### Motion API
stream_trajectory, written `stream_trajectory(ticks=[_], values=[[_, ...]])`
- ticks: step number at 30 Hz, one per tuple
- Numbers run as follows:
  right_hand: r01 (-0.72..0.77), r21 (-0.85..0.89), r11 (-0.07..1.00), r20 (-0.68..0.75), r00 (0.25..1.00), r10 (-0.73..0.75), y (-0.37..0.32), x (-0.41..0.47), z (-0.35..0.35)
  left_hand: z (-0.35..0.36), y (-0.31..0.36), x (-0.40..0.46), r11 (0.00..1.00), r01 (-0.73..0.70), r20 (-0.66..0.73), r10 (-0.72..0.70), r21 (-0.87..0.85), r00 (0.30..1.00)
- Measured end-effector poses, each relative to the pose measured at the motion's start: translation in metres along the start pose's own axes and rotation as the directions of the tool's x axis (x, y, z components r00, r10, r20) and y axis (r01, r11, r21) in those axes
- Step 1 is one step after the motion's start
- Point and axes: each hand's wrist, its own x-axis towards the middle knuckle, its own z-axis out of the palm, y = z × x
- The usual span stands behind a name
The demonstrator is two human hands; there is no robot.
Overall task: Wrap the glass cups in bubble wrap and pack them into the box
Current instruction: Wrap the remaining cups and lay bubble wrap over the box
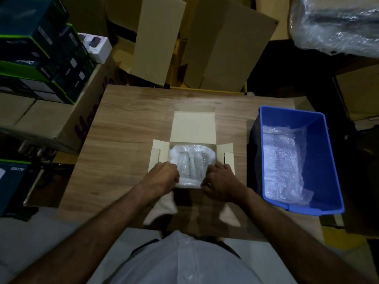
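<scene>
A small pale cardboard box (192,128) stands open on the wooden table (127,128), its lid folded back and side flaps spread. Inside lies a bundle of bubble-wrapped glass cups (191,160), filling the opening. My left hand (164,177) sits at the box's near left corner with fingers curled against the bubble wrap. At the near right corner my right hand (220,183) is curled the same way, fingers on the wrap's edge. The fingertips are hidden, so the hold itself is not plain.
A blue plastic bin (326,160) with loose bubble wrap (283,160) stands at the table's right. Stacked cartons and dark product boxes (41,58) crowd the left. Flat cardboard sheets (225,48) lean behind the table. A plastic-wrapped bundle (336,23) sits at the top right.
</scene>
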Motion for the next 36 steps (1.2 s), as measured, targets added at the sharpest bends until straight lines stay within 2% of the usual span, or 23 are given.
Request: stream_trajectory(ticks=[4,9,12,14,16,18,20,24,25,27,30,36], values=[[0.013,-0.053,0.999,0.077,0.997,-0.009,0.001,0.009,-0.004,-0.001,0.000,0.002,0.998,0.037,0.217,-0.048,0.057,0.975],[-0.026,-0.086,0.996,0.048,0.998,0.030,0.000,0.023,-0.001,-0.006,0.014,0.008,0.950,-0.091,0.292,0.000,0.299,0.956],[0.005,-0.038,0.999,-0.049,0.999,-0.007,-0.002,0.024,0.001,-0.004,0.016,0.011,0.943,-0.098,0.292,0.000,0.319,0.956],[-0.034,0.032,0.999,-0.073,0.997,0.036,-0.002,0.024,0.000,-0.003,0.010,0.010,0.974,-0.050,0.233,-0.004,0.223,0.972],[-0.114,0.166,0.980,-0.124,0.983,0.135,0.000,0.024,-0.005,-0.006,0.001,0.010,1.000,0.016,0.094,-0.017,0.009,0.995],[-0.188,0.319,0.929,-0.145,0.959,0.244,0.002,0.025,-0.015,-0.012,-0.009,0.014,0.988,0.005,-0.076,-0.017,-0.153,0.997],[-0.208,0.336,0.919,-0.153,0.950,0.271,0.000,0.028,-0.022,-0.018,-0.013,0.024,0.975,-0.006,-0.125,-0.022,-0.221,0.992],[-0.235,0.141,0.962,0.005,0.972,0.236,-0.009,0.036,-0.018,-0.016,-0.005,0.054,0.996,0.084,0.108,-0.083,-0.013,0.991],[-0.239,0.103,0.966,0.024,0.971,0.237,-0.010,0.039,-0.016,-0.012,-0.003,0.059,0.994,0.104,0.135,-0.101,-0.014,0.986],[-0.248,0.068,0.966,0.029,0.969,0.247,-0.012,0.043,-0.013,-0.002,-0.003,0.066,0.988,0.137,0.136,-0.126,-0.074,0.983],[-0.269,0.065,0.961,0.017,0.963,0.268,-0.012,0.047,-0.008,0.009,-0.003,0.070,0.995,0.077,0.103,-0.083,0.066,0.991],[-0.248,0.110,0.963,0.019,0.969,0.247,-0.011,0.049,-0.004,0.013,0.010,0.070,0.960,0.056,0.075,-0.080,0.274,0.994]])
